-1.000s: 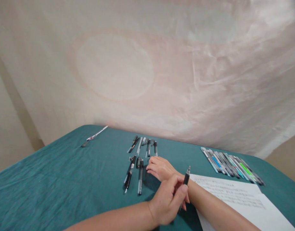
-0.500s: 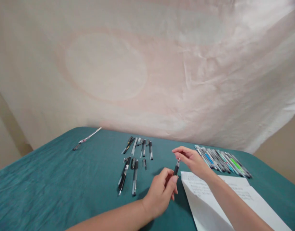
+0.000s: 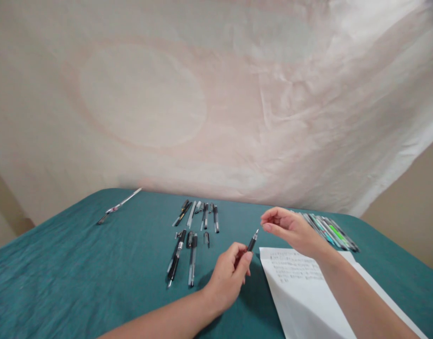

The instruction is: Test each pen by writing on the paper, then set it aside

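Note:
My left hand (image 3: 228, 278) is closed around the lower end of a black pen (image 3: 252, 243), which points up and to the right with its metal tip bare. My right hand (image 3: 290, 228) hovers just right of that tip, a short gap away. Its thumb and fingers are pinched together, and whatever they hold is too small to make out. Both hands are above a table under a teal cloth (image 3: 78, 278). My right forearm lies over a white written sheet of paper (image 3: 301, 287).
Two black pens and a clear one (image 3: 183, 256) lie left of my left hand, with a small cap (image 3: 206, 239) beside them. Several pen parts (image 3: 198, 214) sit farther back. A row of several coloured pens (image 3: 331, 230) lies behind my right hand. A lone pen (image 3: 118, 206) lies far left.
My right hand left the pens in the middle, went to the tip of the held pen, then drew away to the right in a pinch. The left hand tilted the pen rightward.

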A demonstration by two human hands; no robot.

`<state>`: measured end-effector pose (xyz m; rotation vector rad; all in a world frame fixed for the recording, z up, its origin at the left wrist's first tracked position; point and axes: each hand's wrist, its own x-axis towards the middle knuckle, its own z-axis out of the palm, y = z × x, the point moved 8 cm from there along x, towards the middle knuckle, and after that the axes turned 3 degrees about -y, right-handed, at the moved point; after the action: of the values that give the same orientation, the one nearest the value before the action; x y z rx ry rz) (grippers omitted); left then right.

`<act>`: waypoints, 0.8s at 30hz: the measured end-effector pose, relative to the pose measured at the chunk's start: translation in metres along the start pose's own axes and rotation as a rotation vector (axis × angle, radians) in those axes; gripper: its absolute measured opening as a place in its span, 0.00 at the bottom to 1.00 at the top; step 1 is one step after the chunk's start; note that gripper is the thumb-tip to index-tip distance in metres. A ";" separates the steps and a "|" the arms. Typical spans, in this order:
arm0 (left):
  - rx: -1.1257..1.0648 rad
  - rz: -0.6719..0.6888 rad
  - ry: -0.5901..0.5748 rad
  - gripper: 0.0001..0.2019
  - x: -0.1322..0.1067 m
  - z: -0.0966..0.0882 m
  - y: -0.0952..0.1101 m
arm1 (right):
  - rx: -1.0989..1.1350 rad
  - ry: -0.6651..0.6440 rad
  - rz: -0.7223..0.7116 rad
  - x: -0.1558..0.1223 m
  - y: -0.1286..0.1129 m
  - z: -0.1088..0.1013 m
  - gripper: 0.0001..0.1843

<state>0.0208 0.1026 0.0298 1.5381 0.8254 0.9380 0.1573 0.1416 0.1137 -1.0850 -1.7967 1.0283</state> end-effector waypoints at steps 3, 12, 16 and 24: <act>0.013 -0.002 -0.003 0.12 0.000 0.000 0.001 | 0.002 -0.015 -0.008 -0.001 -0.002 0.001 0.12; 0.058 0.006 -0.012 0.12 0.000 0.001 0.001 | -0.070 -0.113 -0.037 -0.003 -0.004 0.009 0.13; 0.090 0.024 -0.016 0.11 -0.001 0.001 0.003 | -0.117 -0.220 -0.020 -0.007 -0.004 0.018 0.15; 0.141 0.035 0.017 0.10 0.000 0.000 0.004 | -0.198 -0.251 -0.005 -0.010 -0.006 0.022 0.15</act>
<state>0.0203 0.1019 0.0339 1.6719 0.8954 0.9360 0.1394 0.1254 0.1089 -1.1072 -2.1390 1.0374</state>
